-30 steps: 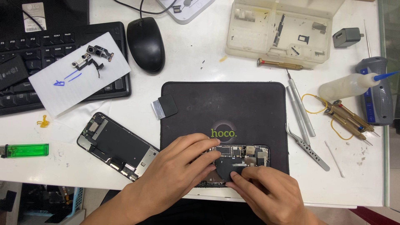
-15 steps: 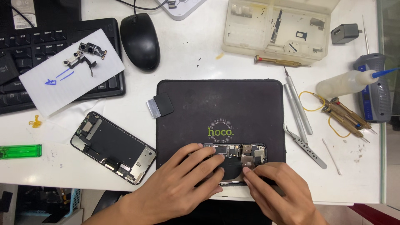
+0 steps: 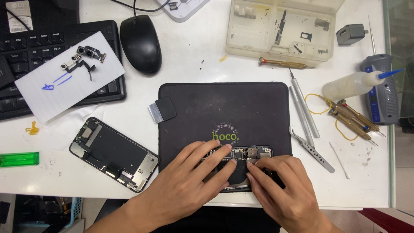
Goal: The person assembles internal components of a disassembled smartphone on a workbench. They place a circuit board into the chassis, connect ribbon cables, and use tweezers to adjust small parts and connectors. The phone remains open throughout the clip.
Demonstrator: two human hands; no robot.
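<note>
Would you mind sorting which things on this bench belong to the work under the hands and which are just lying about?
In hand:
left hand
right hand
opened phone body
black work mat

Lying about:
detached screen panel
mouse
keyboard
green lighter
tweezers
parts tray
squeeze bottle

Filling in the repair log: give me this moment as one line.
left hand flat on opened phone | right hand fingertips on its internals | phone on black mat | tweezers beside mat
</note>
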